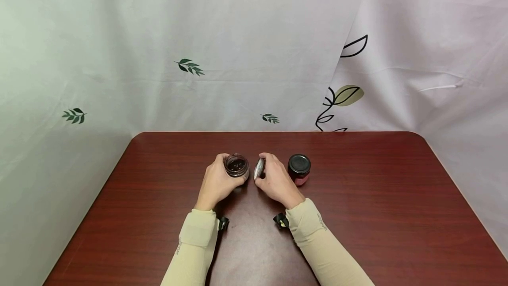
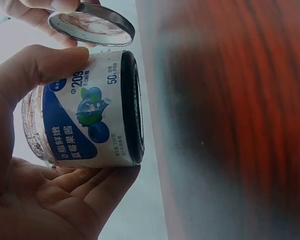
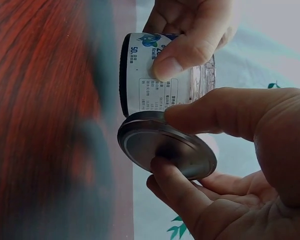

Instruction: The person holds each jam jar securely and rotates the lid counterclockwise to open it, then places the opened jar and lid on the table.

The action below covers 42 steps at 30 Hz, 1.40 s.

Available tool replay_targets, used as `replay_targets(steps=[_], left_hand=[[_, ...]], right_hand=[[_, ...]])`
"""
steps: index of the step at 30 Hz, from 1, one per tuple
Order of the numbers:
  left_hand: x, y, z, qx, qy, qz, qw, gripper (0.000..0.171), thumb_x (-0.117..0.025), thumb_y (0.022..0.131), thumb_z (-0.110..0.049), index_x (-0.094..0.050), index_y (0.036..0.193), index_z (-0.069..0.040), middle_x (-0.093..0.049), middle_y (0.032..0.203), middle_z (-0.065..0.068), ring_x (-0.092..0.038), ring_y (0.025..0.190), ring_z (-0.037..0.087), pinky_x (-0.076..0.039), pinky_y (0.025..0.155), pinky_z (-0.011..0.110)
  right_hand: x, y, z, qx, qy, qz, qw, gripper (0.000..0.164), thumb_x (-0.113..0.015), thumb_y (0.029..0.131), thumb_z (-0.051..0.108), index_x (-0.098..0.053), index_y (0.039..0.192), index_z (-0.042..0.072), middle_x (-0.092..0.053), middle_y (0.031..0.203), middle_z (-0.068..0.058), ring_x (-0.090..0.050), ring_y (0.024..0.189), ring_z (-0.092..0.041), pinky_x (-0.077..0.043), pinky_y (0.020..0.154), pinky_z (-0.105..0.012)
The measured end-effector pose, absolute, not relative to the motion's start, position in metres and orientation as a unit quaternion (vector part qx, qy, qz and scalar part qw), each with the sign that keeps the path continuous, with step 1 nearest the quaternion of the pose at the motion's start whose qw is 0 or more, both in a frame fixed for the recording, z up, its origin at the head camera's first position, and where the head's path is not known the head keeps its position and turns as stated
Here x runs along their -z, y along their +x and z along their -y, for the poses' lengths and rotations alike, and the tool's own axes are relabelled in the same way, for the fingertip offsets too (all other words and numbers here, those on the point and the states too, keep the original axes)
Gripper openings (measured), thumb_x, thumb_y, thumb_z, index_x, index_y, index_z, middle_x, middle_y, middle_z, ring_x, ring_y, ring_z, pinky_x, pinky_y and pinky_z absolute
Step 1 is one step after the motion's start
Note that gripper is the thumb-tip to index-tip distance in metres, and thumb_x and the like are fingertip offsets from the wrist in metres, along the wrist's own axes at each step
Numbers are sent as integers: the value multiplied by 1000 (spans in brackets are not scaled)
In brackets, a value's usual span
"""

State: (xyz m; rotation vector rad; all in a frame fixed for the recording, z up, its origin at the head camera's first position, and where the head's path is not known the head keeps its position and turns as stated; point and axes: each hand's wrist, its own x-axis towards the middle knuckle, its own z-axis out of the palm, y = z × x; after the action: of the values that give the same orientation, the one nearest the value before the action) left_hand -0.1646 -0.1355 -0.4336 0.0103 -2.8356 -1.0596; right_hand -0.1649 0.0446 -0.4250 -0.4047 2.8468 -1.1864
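My left hand (image 1: 218, 182) grips an uncapped glass jar of blueberry jam (image 1: 237, 165), its dark contents showing through the open mouth. A white and blue label with blueberries covers the jar's side (image 2: 90, 115) in the left wrist view; the thumb lies across it and the fingers wrap behind. Just to the right, my right hand (image 1: 276, 181) holds the jar's round metal lid (image 3: 165, 145) on edge, thumb on its rim and a fingertip on its outer face. The lid's pale, stained inner side (image 2: 92, 27) faces the jar.
A second jar with a black lid (image 1: 299, 164) and a reddish label stands on the table just right of my right hand. The red-brown wooden table (image 1: 357, 215) ends at a far edge before a white leaf-printed curtain (image 1: 238, 56).
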Motion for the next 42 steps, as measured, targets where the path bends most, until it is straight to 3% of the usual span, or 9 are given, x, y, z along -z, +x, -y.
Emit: replay_targets(steps=[23, 32, 42], left_hand=[[435, -164, 137, 351, 11, 935, 48, 70, -79, 60, -40, -49, 116, -10, -63, 96, 7, -60, 87, 22, -47, 75, 37], [434, -164, 138, 351, 12, 935, 41, 71, -80, 60, -39, -48, 116, -9, -63, 97, 7, -60, 88, 22, -47, 75, 37], [432, -164, 137, 352, 12, 935, 39, 73, -82, 59, -35, -48, 118, -7, -63, 98, 9, -60, 89, 24, -47, 76, 38]], right_hand=[[427, -164, -44, 379, -123, -916, 47, 64, -71, 75, 7, -42, 132, 3, -50, 121, -13, -58, 92, -17, -48, 74, -29], [428, -166, -45, 367, -120, -922, 42, 66, -72, 72, 9, -43, 132, 1, -50, 125, -13, -52, 107, -21, -44, 86, -33], [429, -167, -45, 354, -119, -926, 55, 68, -73, 72, 9, -44, 132, 1, -50, 124, -15, -52, 101, -21, -44, 83, -33]])
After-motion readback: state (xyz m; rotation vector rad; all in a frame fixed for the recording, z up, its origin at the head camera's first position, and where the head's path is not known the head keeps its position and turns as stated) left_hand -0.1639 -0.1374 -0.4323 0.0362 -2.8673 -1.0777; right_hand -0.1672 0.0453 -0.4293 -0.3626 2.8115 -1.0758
